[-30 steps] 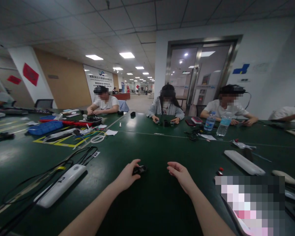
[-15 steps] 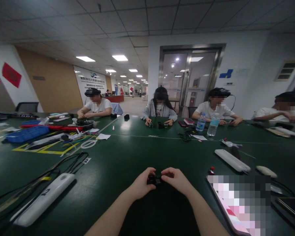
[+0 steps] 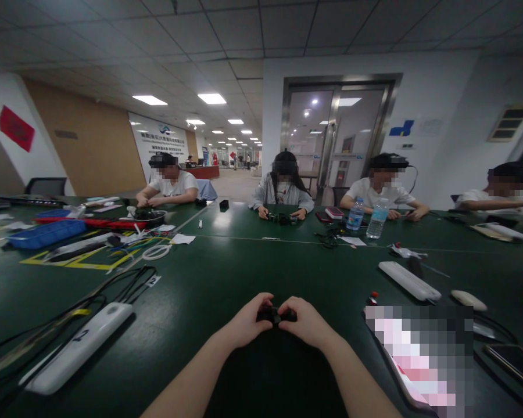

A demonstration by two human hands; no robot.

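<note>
My left hand (image 3: 247, 321) and my right hand (image 3: 304, 321) meet just above the dark green table (image 3: 226, 273), near its front edge. Both are closed around a small black object (image 3: 275, 315), pinched between thumbs and fingers. Most of the object is hidden by my fingers, so its shape is unclear.
A white power strip (image 3: 78, 348) with black cables lies at the left, another white strip (image 3: 408, 281) at the right. A blurred-out flat item (image 3: 418, 354) and a phone (image 3: 514, 361) sit at the lower right. Several people sit across the table, with water bottles (image 3: 377, 220) and a blue tray (image 3: 43, 233).
A second ago only my left hand held the black object and my right hand hung open beside it. My right hand came in and now both grip it; the view turned slightly right.
</note>
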